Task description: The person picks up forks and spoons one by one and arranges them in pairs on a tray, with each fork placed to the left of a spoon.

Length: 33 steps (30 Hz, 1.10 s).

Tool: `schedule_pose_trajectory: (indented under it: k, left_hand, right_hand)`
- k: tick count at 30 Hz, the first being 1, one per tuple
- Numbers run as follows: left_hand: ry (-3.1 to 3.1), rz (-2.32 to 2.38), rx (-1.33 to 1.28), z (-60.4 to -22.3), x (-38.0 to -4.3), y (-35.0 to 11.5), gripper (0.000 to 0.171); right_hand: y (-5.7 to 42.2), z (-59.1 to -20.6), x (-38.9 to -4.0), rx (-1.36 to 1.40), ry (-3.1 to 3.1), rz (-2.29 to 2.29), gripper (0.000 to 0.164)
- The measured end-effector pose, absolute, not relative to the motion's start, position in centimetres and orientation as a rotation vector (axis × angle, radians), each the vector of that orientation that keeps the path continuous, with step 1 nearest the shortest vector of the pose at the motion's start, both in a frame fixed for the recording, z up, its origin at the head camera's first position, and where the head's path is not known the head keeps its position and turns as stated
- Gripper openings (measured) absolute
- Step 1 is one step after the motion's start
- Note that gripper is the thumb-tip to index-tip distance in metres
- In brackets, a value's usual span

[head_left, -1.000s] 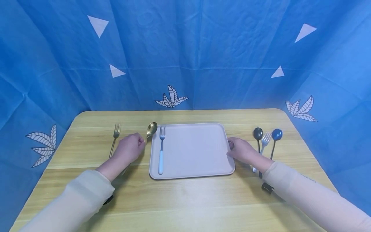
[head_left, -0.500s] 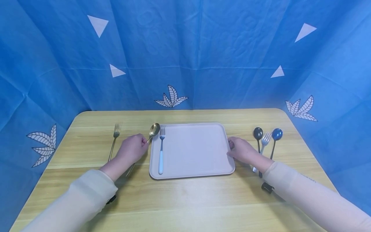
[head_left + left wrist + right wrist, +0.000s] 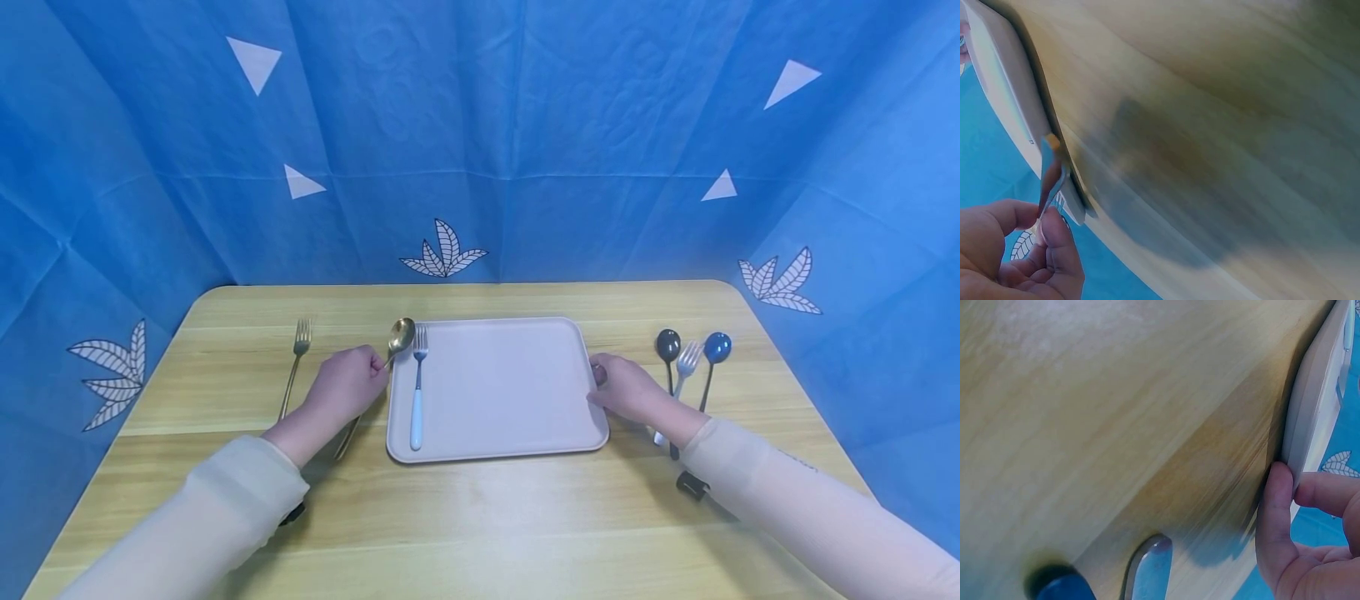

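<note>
My left hand (image 3: 348,387) pinches a gold spoon (image 3: 402,333) by its handle, and the spoon's bowl overlaps the upper left corner of a pale rectangular tray (image 3: 510,392). The left wrist view shows the handle (image 3: 1052,172) between thumb and finger, its end toward the camera, beside the tray's side. On the tray, along its left edge, lies a fork (image 3: 417,408) with a light blue handle. At the tray's right edge, my right hand (image 3: 628,390) grips the rim; in the right wrist view thumb and finger are on either side of the rim (image 3: 1300,425).
A gold fork (image 3: 297,354) lies on the wooden table (image 3: 495,525) left of my left hand. Right of my right hand lie a black spoon (image 3: 668,346), a silver fork (image 3: 688,360) and a blue-bowled spoon (image 3: 717,348). A blue curtain (image 3: 510,125) hangs behind the table.
My left hand has shifted slightly right with the gold spoon, bringing its bowl over the tray's upper left corner. The right hand and tray stay in place.
</note>
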<state>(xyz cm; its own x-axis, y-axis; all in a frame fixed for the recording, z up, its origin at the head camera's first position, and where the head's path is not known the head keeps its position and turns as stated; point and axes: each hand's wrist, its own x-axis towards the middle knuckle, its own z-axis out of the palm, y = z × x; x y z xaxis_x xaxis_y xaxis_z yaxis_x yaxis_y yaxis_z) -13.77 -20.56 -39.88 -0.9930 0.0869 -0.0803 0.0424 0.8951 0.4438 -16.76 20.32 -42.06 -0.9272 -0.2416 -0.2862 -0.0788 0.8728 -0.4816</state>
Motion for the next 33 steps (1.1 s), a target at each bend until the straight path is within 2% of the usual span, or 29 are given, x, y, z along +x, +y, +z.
schedule_pose_trajectory:
  k: [11,33]
  left_hand:
    - [2.971,0.699,0.074,-39.8,-14.0,-20.0,0.014]
    - [2.907,0.813,0.034,-40.1,-14.6,-18.6,0.011]
  right_hand:
    - [20.3,-42.2,-16.8,-0.237,2.698,-0.672,0.063]
    - [20.0,-42.2,-16.8,-0.224,2.702,-0.673,0.064]
